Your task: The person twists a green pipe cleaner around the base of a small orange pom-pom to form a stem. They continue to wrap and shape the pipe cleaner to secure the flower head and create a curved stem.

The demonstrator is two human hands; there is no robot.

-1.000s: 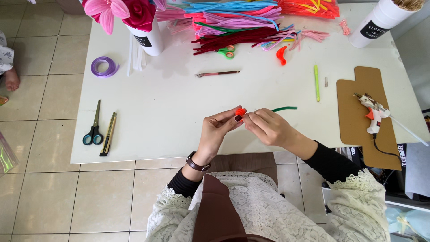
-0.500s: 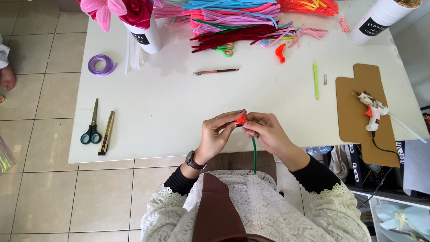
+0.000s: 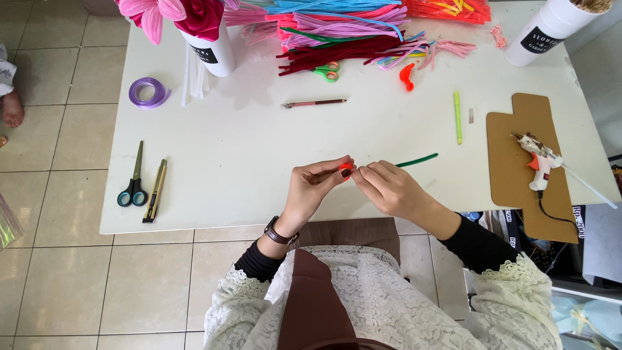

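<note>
Fingers: left hand (image 3: 315,188) pinches a small orange-red piece (image 3: 346,166) between thumb and fingertips; right hand (image 3: 387,188) has its fingertips closed on the near end of a green pipe cleaner (image 3: 418,159), right against that orange piece.
Thing position: orange-red piece sits at the meeting point of both hands, just above the near part of the white table (image 3: 259,155); green pipe cleaner runs out from the right fingers up and to the right, low over the tabletop.
Change: half a second ago the green stem hung straight down toward the lap; now it is swung back out to the right, much as it lay a second ago. Hands have stayed together at the same spot; the orange piece stays in the left pinch.
Reading of change: looks like the stem is being turned around the orange piece, a twisting or wrapping move, judged only from the stem's changing angle. How firmly the two are joined cannot be told, the fingers hide the join.
Left of hands: blue-handled scissors (image 3: 133,185) and a utility knife (image 3: 155,192) side by side near the table edge, well apart from the hands; purple ribbon roll (image 3: 148,91) farther back.
Far edge: heap of coloured pipe cleaners (image 3: 363,32), white vase with pink and red flowers (image 3: 207,39), white cup (image 3: 547,32).
Middle: brown pencil (image 3: 314,102), light green stick (image 3: 457,116), untouched.
Right: glue gun (image 3: 538,162) lying on a brown cardboard sheet (image 3: 518,149), cord trailing off the table.
</note>
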